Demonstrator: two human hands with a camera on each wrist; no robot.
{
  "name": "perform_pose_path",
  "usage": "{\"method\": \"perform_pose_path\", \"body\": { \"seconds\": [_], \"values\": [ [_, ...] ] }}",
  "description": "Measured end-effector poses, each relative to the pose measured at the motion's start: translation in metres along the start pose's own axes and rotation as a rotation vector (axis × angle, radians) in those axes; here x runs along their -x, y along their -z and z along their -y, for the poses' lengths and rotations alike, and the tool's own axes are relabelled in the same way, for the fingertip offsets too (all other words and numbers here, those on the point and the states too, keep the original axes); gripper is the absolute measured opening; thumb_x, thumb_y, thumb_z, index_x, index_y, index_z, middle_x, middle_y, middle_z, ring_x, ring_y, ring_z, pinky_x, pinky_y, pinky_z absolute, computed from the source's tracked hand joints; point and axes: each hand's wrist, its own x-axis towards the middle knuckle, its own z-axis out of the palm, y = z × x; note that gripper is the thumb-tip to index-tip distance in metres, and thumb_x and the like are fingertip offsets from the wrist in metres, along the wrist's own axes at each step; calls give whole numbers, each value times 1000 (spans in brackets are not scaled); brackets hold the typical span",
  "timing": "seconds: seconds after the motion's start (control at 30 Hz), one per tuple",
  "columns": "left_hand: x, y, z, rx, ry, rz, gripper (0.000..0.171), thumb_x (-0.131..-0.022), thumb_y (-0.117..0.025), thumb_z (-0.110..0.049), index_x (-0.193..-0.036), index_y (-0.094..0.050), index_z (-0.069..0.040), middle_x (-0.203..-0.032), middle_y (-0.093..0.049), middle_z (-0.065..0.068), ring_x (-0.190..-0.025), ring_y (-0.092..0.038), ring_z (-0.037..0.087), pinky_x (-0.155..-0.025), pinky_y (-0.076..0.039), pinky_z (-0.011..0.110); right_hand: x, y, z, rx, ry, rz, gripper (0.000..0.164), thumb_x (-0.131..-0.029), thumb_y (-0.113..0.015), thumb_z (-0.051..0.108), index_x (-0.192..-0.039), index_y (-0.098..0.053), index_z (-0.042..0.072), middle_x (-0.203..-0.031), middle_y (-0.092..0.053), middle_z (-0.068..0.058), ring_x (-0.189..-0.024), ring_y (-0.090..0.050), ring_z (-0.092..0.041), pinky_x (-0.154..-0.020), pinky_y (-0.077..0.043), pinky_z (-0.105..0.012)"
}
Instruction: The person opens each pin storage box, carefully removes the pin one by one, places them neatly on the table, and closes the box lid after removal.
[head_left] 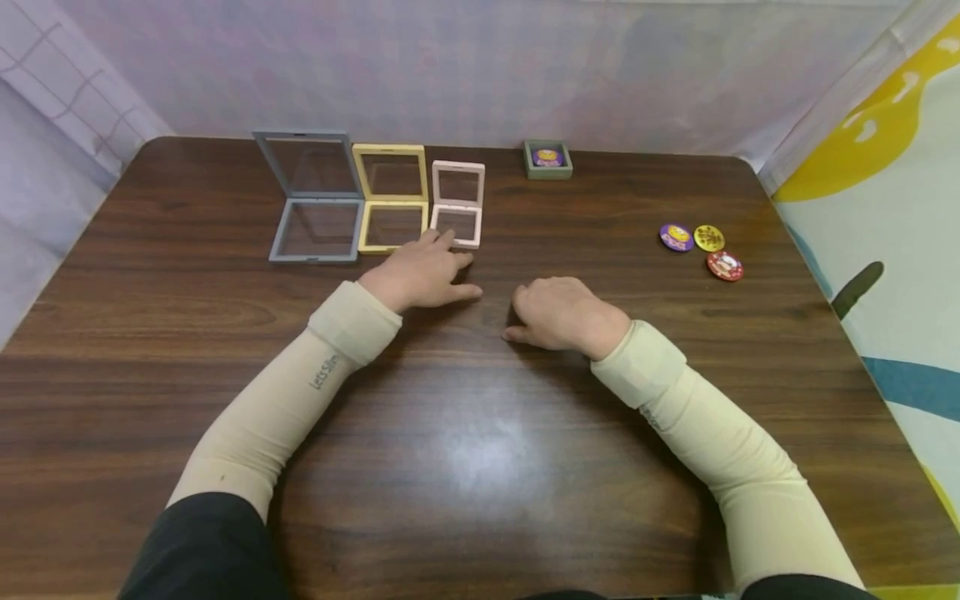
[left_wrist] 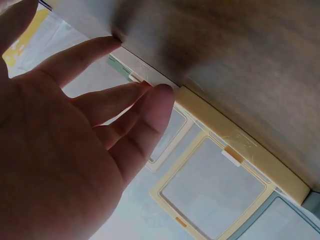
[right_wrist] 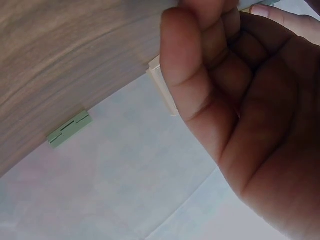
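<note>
My left hand is over the table just in front of a small white hinged frame case. Its fingertips reach that case's front edge, and the left wrist view cannot settle whether they touch. Beside it stand a yellow hinged frame case and a larger grey-blue one, all with lids raised and clear panes. To the right, my right hand hangs low over the table with loosely curled fingers and holds nothing visible.
A small green case with a purple round badge in it sits at the back edge. Purple, yellow and red round badges lie at the right on the dark wooden table. Patterned curtains hang behind.
</note>
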Motion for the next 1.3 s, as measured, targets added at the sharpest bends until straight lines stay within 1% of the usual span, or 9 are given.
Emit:
{"method": "perform_pose_path", "body": {
  "seconds": [0.23,0.4,0.5,0.63,0.8,1.07,1.3],
  "values": [
    [0,0,0,-4,28,14,76,-92,-41,-61,-149,-28,-12,-158,-9,23,-145,-9,44,-114,-21,61,1,0,0,-3,1,-4,47,-87,-62,48,-92,-64,2,-91,-70,-19,-83,-67,-37,-71,-56,-54],
    [1,0,0,-5,25,9,76,-93,-38,-62,-149,-28,-11,-158,-10,24,-145,-9,44,-113,-23,62,0,0,1,1,7,-5,46,-87,-61,48,-91,-64,2,-92,-70,-19,-84,-67,-37,-72,-56,-54],
    [1,0,0,-3,27,-3,78,-93,-37,-63,-149,-27,-10,-158,-13,24,-145,-11,43,-113,-25,62,0,0,1,3,7,-5,46,-87,-61,48,-91,-64,2,-92,-70,-19,-84,-67,-37,-72,-56,-54],
    [1,-1,-1,1,26,-2,83,-92,-36,-64,-150,-21,-7,-157,-12,26,-145,-10,44,-113,-25,62,0,0,1,4,7,1,48,-88,-61,49,-94,-65,1,-93,-70,-20,-86,-67,-37,-73,-56,-54],
    [-1,-2,-2,-3,32,-3,86,-92,-34,-66,-150,-20,-3,-157,-11,25,-145,-11,43,-114,-25,60,0,0,1,1,2,4,50,-88,-60,49,-95,-65,1,-94,-70,-20,-86,-67,-37,-74,-55,-54],
    [-1,-1,0,61,37,19,87,-92,-28,-67,-150,-16,-3,-158,-7,24,-145,-11,43,-116,-22,57,0,-1,2,-2,3,-2,50,-88,-60,49,-96,-65,0,-93,-70,-19,-86,-67,-36,-75,-56,-53],
    [0,-1,1,91,56,13,89,-90,-19,-71,-151,-16,-6,-159,-8,22,-143,-18,44,-111,-30,60,0,-2,2,1,5,-10,50,-89,-59,48,-95,-65,0,-91,-70,-19,-85,-68,-37,-73,-56,-53]
  ]
}}
